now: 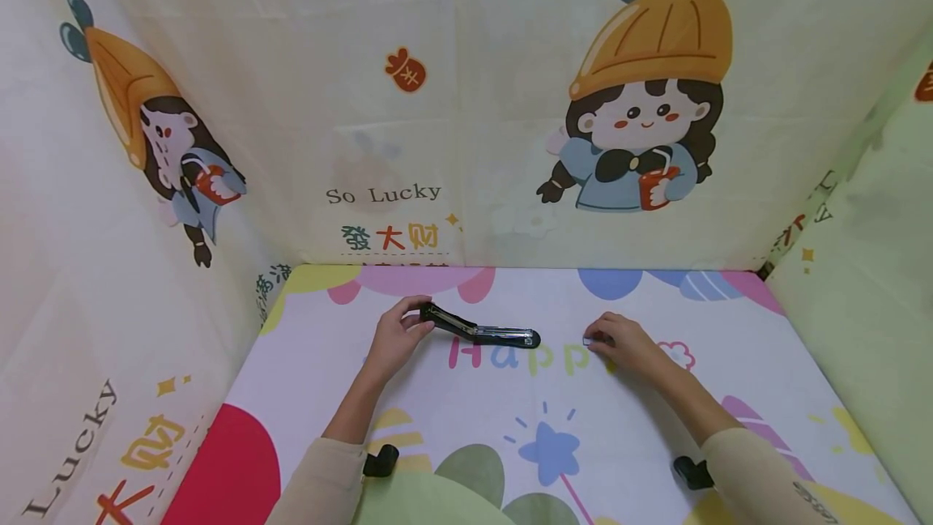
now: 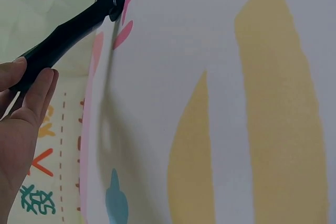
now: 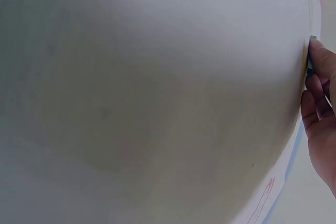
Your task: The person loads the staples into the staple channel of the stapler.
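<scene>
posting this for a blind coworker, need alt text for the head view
A person's left hand holds one end of an opened black stapler, while the right hand pinches a small piece, too small to identify surely. They work over a white, colourfully printed table cover, with cream cloth behind showing an orange-hatted cartoon figure.

Right grip pinching a small dark piece, pale shadowed tabletop, red printed lines

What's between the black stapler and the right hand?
In the head view, the right hand pinches a small piece; between that and the black stapler is only white tabletop, with printed letters alongside.
</scene>
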The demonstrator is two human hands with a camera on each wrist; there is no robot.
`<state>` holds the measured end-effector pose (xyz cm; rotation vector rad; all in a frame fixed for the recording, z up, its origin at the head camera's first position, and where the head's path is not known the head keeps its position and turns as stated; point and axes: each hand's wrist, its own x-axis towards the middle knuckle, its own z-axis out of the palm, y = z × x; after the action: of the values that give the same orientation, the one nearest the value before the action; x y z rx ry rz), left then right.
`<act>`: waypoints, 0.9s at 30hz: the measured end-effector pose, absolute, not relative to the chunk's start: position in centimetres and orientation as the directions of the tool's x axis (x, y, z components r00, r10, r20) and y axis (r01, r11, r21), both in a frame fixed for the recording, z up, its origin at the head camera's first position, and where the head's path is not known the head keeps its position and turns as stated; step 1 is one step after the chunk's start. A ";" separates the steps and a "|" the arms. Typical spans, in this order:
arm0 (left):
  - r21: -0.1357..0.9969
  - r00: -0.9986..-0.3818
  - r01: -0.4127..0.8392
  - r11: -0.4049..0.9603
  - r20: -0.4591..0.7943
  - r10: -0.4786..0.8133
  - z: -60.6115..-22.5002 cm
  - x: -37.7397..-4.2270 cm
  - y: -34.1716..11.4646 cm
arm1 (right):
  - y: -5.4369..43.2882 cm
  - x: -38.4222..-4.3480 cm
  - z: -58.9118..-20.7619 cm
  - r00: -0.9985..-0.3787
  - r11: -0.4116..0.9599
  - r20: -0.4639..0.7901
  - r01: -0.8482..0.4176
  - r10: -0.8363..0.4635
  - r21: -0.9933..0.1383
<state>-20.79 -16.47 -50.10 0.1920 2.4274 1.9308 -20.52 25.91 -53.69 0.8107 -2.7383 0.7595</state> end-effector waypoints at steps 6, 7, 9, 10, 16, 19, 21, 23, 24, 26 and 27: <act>0.974 -0.992 0.063 0.218 0.038 0.117 -50.1 -20.9 -16.4 | 25.9 -20.4 -53.7 -0.843 0.724 0.298 -0.537 -0.448 -0.432; 0.975 -0.993 0.058 0.216 0.034 0.116 -50.1 -20.9 -16.4 | 25.9 -20.4 -53.7 -0.843 0.723 0.299 -0.538 -0.447 -0.434; 0.975 -0.993 0.056 0.213 0.032 0.116 -50.1 -20.9 -16.4 | 25.8 -20.4 -53.7 -0.842 0.721 0.299 -0.539 -0.448 -0.435; 0.976 -0.993 0.057 0.211 0.032 0.116 -50.1 -20.9 -16.4 | 25.8 -20.4 -53.7 -0.840 0.720 0.303 -0.543 -0.451 -0.433; 0.973 -0.993 0.064 0.222 0.038 0.116 -50.0 -20.8 -16.5 | 25.1 -20.4 -53.4 -0.834 0.709 0.306 -0.552 -0.459 -0.439; 0.971 -0.993 0.060 0.231 0.034 0.114 -49.9 -20.8 -16.5 | 24.5 -20.6 -53.1 -0.839 0.708 0.293 -0.544 -0.459 -0.450; 0.970 -0.993 0.055 0.236 0.029 0.114 -49.9 -20.8 -16.6 | 24.0 -20.7 -53.0 -0.834 0.701 0.300 -0.552 -0.464 -0.450; 0.970 -0.993 0.053 0.238 0.025 0.119 -49.9 -20.8 -16.6 | 23.5 -20.8 -52.9 -0.820 0.691 0.322 -0.573 -0.474 -0.442; 0.970 -0.992 0.052 0.238 0.024 0.120 -49.9 -20.8 -16.6 | 23.3 -20.8 -52.9 -0.812 0.681 0.335 -0.583 -0.478 -0.442; 0.968 -0.992 0.057 0.244 0.027 0.125 -49.9 -20.8 -16.6 | 22.8 -20.9 -52.8 -0.805 0.675 0.352 -0.593 -0.478 -0.439; 0.968 -0.992 0.060 0.245 0.030 0.126 -50.0 -20.8 -16.6 | 22.5 -20.9 -52.8 -0.803 0.670 0.358 -0.596 -0.477 -0.442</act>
<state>-20.81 -16.57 -49.97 0.1820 2.4354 1.8894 -20.92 22.49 -52.80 0.8707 -2.6732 0.8197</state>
